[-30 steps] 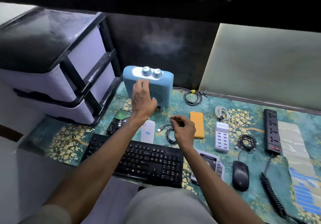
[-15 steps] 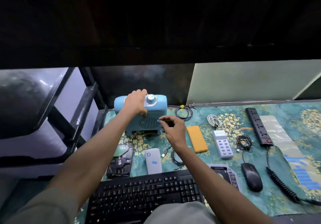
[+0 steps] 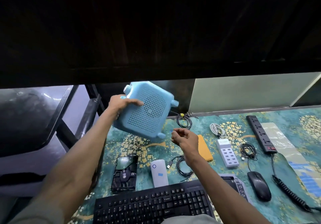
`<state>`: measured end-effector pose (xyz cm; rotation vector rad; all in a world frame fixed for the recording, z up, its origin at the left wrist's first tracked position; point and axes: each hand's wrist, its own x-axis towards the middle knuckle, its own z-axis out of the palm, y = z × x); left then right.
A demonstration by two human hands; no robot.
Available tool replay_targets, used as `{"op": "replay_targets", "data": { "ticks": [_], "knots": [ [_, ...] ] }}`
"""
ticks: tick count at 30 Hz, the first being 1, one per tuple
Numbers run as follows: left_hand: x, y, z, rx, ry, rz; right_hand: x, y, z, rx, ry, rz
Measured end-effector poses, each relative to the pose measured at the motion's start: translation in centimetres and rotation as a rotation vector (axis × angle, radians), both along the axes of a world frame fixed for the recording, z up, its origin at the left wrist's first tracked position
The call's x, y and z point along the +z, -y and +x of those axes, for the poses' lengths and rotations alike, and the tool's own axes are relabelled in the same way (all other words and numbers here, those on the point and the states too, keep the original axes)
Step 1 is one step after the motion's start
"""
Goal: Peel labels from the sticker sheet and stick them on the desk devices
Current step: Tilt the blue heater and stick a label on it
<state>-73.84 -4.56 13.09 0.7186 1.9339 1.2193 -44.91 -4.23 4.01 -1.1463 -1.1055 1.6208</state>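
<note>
My left hand (image 3: 121, 104) grips the light blue heater (image 3: 147, 112) by its top edge and holds it tilted above the desk, perforated back towards me. My right hand (image 3: 185, 137) hovers just right of the heater's lower foot, thumb and forefinger pinched; whether a label sits between them is too small to tell. The sticker sheet (image 3: 309, 177) with several blue labels lies at the desk's right edge. One blue label is on the white power bank (image 3: 159, 173).
On the patterned mat lie a hard drive (image 3: 125, 173), a black keyboard (image 3: 152, 206), an orange power bank (image 3: 205, 150), a USB charging hub (image 3: 227, 153), a mouse (image 3: 258, 185), a power strip (image 3: 260, 133) and coiled cables. A drawer unit (image 3: 34, 128) stands left; a dark shelf hangs overhead.
My left hand has lifted the heater off the desk and tipped it so its back faces me. My right hand has dropped slightly below and to the right of it, still pinched.
</note>
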Motion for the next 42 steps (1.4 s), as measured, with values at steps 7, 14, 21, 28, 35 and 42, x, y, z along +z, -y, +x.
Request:
{"op": "replay_targets", "data": {
  "ticks": [7, 14, 21, 28, 35, 42],
  "knots": [
    [-3.5, 5.8, 2.3, -0.189, 0.679, 0.151, 3.3, -2.4, -0.1, 0.193, -0.095, 0.057],
    [-7.1, 7.5, 2.5, -0.116, 0.81, 0.21, 3.7, -2.4, -0.2, 0.22, 0.041, 0.107],
    [-6.1, 7.3, 3.0, -0.102, 0.765, 0.215, 3.6, -3.3, 0.2, 0.219, 0.202, 0.144],
    [-3.6, 6.0, 2.4, -0.103, 0.46, 0.064, -0.2, -3.0, 1.3, 0.244, 0.273, -0.015],
    [-0.8, 2.3, 2.9, -0.284, -0.554, -0.199, -2.1, -0.4, -0.4, 0.294, 0.051, -0.342],
    [-1.8, 0.6, 5.1, -0.451, -1.002, -0.364, -2.3, -0.4, -0.4, 0.313, 0.136, -0.306]
  ]
}}
